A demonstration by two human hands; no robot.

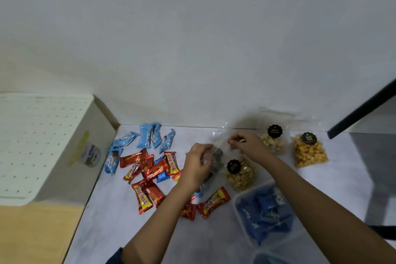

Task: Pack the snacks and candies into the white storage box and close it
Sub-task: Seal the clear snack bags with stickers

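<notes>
Your left hand [198, 164] and right hand [246, 146] each pinch a clear bag [217, 154] between the red bars [147, 165] and the nut bag [242, 174]; its long axis runs away from you, empty crinkled end toward the wall, dark sweets nearer you; it looks blurred.

Three black-labelled snack bags [273, 142] [241, 174] [309, 154], one clear tub [236, 199], one white box [42, 146]
</notes>
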